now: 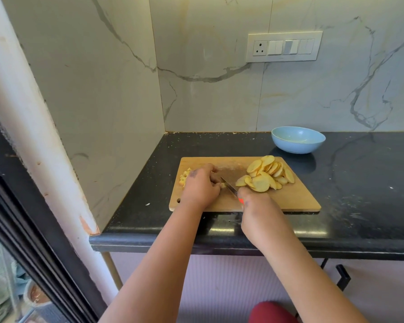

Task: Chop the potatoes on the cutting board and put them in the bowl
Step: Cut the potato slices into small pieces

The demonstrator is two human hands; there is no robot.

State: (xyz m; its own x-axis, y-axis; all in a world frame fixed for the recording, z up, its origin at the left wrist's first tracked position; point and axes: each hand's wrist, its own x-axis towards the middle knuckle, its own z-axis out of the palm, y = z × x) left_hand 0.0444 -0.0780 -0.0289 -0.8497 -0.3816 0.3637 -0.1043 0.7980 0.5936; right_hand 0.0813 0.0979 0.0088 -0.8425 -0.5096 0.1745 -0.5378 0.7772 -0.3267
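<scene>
A wooden cutting board (296, 197) lies on the black counter. A heap of round potato slices (266, 174) covers its right half. Small chopped potato pieces (184, 177) lie at the board's left edge, partly hidden by my left hand (200, 186). That hand's curled fingers hold down a piece of potato beside the blade. My right hand (254, 203) grips a knife (229, 185) by its red handle, the blade pointing up-left onto the board between both hands. A light blue bowl (297, 139), nothing visible inside, sits behind the board's right corner.
The black counter (359, 183) runs rightward; a marble wall (117, 101) closes its left side and back. A switch panel (284, 46) hangs on the back wall. The counter's front edge is right below the board.
</scene>
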